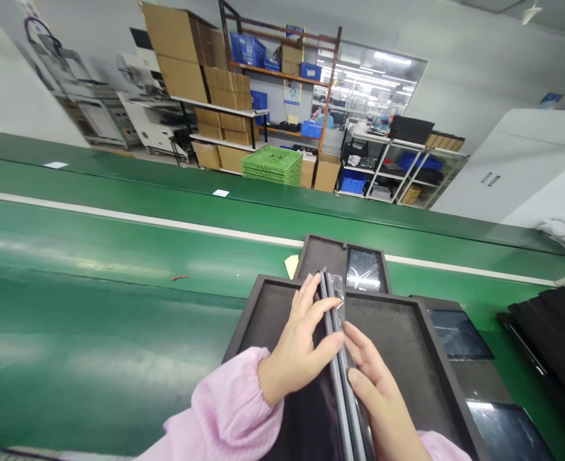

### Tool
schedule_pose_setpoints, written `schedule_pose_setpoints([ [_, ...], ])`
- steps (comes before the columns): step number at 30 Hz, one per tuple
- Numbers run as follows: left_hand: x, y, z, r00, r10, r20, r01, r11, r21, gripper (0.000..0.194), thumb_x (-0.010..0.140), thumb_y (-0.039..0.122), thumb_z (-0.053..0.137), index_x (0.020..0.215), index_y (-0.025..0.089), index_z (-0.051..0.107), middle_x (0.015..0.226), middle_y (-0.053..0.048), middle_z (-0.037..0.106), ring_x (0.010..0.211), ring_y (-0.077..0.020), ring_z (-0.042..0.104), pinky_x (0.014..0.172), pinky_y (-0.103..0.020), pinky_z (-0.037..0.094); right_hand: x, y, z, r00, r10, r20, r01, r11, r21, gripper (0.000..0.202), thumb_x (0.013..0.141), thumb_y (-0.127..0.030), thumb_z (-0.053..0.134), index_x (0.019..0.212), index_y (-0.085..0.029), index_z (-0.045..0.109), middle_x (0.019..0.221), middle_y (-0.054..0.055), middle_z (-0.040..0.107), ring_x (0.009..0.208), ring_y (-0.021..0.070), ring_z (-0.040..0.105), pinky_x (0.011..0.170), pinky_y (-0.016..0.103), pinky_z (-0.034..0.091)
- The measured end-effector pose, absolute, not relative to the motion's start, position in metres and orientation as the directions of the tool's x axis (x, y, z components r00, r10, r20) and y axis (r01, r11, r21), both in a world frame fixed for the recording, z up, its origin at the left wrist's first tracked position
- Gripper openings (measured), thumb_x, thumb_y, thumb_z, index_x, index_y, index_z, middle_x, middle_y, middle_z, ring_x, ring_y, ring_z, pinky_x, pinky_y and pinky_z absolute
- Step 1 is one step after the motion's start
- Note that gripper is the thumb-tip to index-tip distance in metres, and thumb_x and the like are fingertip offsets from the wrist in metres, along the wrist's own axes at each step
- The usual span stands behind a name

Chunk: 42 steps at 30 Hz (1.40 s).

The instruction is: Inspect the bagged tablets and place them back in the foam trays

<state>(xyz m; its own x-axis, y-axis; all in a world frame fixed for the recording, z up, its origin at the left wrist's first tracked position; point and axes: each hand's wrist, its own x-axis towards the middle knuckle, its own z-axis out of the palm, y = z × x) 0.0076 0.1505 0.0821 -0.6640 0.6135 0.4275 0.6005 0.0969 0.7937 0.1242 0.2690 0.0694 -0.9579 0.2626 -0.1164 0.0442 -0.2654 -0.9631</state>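
Two thin screen panels point(340, 378) with grey edges stand on edge, side by side, over a black foam tray point(423, 333). My left hand point(306, 330) presses on their left side and top edges, fingers stretched along them and thumb across. On the other side, my right hand point(375, 384) grips them with bent fingers and thumb. Clear film point(338, 289) shows at the far end of the panels. Under my left forearm a dark glossy surface point(306, 416) lies in the tray's left half, partly hidden.
Behind stands a smaller foam tray point(323, 256) holding a dark screen point(363, 269). Further screens point(459, 333) lie in foam to the right, beside a black stack point(555, 339). A green belt point(119, 320) runs across; a yellow paper point(292, 266) and red scrap point(180, 278) lie on it.
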Motion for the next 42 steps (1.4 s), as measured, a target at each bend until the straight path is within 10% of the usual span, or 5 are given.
schedule_pose_setpoints([
  [13, 0.015, 0.171, 0.072, -0.582, 0.661, 0.474, 0.701, 0.112, 0.705, 0.037, 0.089, 0.023, 0.040, 0.126, 0.021, 0.036, 0.151, -0.016, 0.006, 0.139, -0.0304, 0.008, 0.107, -0.057, 0.019, 0.131, 0.274, 0.087, -0.915, 0.344, -0.211, 0.064, -0.393, -0.917, 0.050, 0.074, -0.046, 0.070, 0.120, -0.034, 0.055, 0.128, 0.002, 0.055, 0.122, 0.0223, 0.046, 0.104, 0.034, 0.035],
  [25, 0.019, 0.178, 0.077, -0.606, 0.703, 0.373, 0.667, 0.194, 0.719, 0.038, 0.088, 0.024, 0.040, 0.126, 0.020, 0.042, 0.152, -0.016, 0.007, 0.139, -0.0306, 0.005, 0.107, -0.059, 0.018, 0.150, 0.296, 0.084, -0.941, 0.293, -0.171, 0.255, 0.278, -0.926, 0.059, 0.081, -0.031, 0.059, 0.136, -0.034, 0.038, 0.141, 0.001, 0.040, 0.128, 0.0280, 0.035, 0.108, 0.048, 0.027],
  [42, 0.021, 0.184, 0.077, -0.612, 0.703, 0.363, 0.669, 0.215, 0.711, 0.038, 0.086, 0.021, 0.040, 0.124, 0.019, 0.045, 0.150, -0.018, 0.011, 0.139, -0.0317, 0.008, 0.105, -0.061, 0.018, 0.149, 0.311, 0.093, -0.959, 0.223, -0.173, 0.241, 0.324, -0.915, 0.067, 0.075, -0.018, 0.061, 0.137, -0.033, 0.038, 0.136, 0.003, 0.046, 0.122, 0.0287, 0.043, 0.101, 0.045, 0.038],
])
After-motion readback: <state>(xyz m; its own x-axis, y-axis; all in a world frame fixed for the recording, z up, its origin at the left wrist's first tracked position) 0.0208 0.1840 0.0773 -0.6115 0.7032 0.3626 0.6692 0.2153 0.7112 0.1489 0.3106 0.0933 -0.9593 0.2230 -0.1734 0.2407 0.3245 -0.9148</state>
